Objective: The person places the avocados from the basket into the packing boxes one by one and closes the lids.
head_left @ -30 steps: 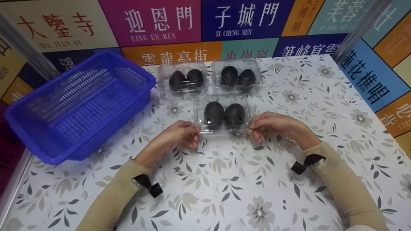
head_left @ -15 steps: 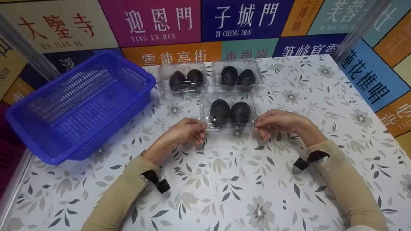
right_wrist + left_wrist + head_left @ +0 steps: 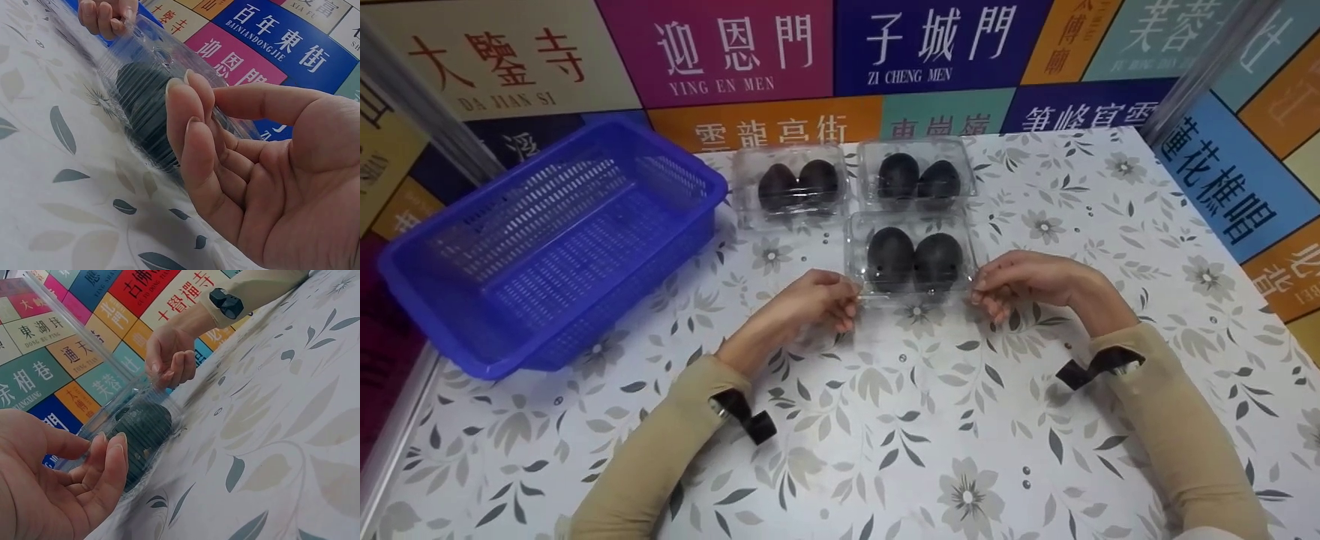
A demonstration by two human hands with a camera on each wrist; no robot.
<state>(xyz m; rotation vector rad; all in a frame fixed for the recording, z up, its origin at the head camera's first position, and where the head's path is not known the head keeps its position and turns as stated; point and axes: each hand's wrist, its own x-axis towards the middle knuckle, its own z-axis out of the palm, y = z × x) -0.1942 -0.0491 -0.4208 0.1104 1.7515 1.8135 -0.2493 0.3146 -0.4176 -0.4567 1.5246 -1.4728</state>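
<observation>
A clear plastic clamshell box [image 3: 911, 217] holds two dark egg-shaped things [image 3: 891, 259] that look like avocados. At its near left corner, my left hand [image 3: 821, 300] pinches the rim between thumb and fingers. My right hand [image 3: 1027, 283] pinches the near right corner in the same way. In both wrist views the box's ribbed side [image 3: 147, 424] shows between the hands. Whether its underside touches the table is hard to tell. Two similar clamshells, the back left one [image 3: 750, 214] and the back right one [image 3: 915, 145], stand just behind it, each with two dark egg-shaped things inside.
A blue perforated plastic basket [image 3: 562, 319] stands on the left of the table. The tabletop [image 3: 900, 465] has a white cloth with grey flowers and leaves. Colourful printed panels [image 3: 720, 52] rise along the back and sides. Each sleeve carries a small black camera mount [image 3: 742, 416].
Both hands have shifted the front clamshell to the right and slightly away from me, toward a place below the back right box. The back boxes and the basket stay put.
</observation>
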